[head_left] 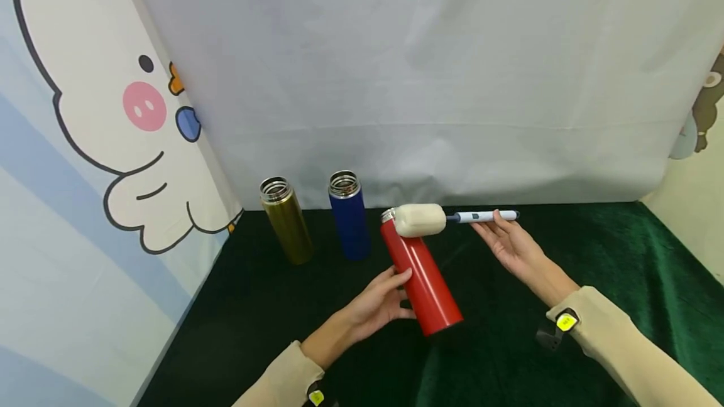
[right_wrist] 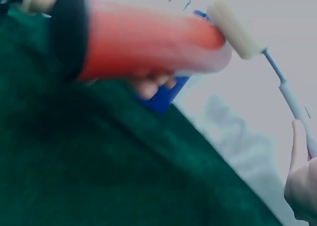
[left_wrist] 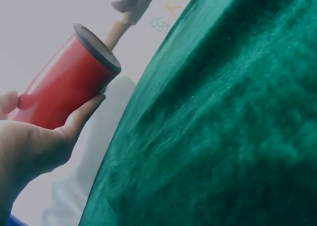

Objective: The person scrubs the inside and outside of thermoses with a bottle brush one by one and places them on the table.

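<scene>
My left hand (head_left: 374, 308) grips a red bottle (head_left: 427, 284) round its middle and holds it tilted above the table, its metal mouth up and to the left. Between the fingers and thumb of my right hand (head_left: 516, 253) is the white handle of a bottle brush (head_left: 481, 217). Its cream sponge head (head_left: 421, 220) lies across the front of the bottle's neck, outside the mouth; whether the two touch I cannot tell. In the left wrist view the dark base of the red bottle (left_wrist: 64, 84) faces the camera. The right wrist view shows the sponge head (right_wrist: 237, 31) beside the bottle's upper end.
A gold bottle (head_left: 288, 225) and a blue bottle (head_left: 349, 218) stand lidless behind my left hand. Dark green cloth (head_left: 594, 250) covers the table. A pale curtain (head_left: 424, 80) hangs along the back, and a cartoon-printed wall (head_left: 85, 206) stands at the left.
</scene>
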### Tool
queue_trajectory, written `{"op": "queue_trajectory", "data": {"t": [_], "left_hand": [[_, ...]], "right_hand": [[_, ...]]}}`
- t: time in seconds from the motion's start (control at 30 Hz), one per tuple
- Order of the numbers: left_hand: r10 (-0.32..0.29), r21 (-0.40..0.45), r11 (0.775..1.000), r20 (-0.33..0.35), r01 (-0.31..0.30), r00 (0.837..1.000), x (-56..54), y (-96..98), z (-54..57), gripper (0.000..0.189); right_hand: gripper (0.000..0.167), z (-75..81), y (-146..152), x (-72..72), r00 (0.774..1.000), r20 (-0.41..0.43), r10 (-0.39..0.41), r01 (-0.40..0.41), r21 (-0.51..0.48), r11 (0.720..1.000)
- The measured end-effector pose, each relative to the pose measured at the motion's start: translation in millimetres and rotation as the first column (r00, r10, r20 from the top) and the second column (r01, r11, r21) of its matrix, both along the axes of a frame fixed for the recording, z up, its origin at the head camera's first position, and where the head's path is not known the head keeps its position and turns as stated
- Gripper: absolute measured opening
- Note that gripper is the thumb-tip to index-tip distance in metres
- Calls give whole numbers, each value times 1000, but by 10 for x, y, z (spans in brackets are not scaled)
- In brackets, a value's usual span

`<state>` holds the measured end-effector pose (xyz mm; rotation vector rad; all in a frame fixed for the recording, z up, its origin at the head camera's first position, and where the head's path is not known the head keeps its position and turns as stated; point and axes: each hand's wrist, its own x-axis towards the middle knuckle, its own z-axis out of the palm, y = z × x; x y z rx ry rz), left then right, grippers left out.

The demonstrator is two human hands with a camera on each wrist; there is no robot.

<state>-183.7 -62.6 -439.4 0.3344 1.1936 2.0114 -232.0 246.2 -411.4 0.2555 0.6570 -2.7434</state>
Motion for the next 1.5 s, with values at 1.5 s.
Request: {"op": "queue_trajectory", "data": {"t": [1.5], "left_hand": [[66,-39,997,-18,-67,998,-97,5,82,55]], "right_hand": [[18,-190,307,431,991,79,112,-124,181,976]]}}
